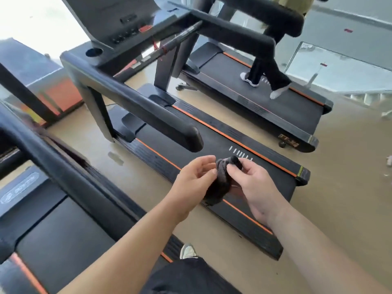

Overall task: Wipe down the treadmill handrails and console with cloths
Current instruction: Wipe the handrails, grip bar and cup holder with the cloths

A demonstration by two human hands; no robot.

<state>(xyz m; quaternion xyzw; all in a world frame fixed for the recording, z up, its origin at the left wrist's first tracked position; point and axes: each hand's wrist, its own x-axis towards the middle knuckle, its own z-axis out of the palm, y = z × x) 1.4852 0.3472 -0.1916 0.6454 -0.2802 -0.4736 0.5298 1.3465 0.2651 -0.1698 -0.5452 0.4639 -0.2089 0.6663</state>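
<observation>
1. The right hand is pinching the top fold of the dark cloth.
2. The left hand is curling in, gripping the cloth's side.
3. The cloth is hanging bunched over the treadmill deck, near the handrail end, not touching it.

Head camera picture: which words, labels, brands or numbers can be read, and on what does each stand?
Nothing can be read.
Logo on the left treadmill's cover: blurred.
Gold label on the far treadmill's rear corner: blurred.
Stickers under the console: too small.
White marks on the belt: plain bars, no letters.
</observation>
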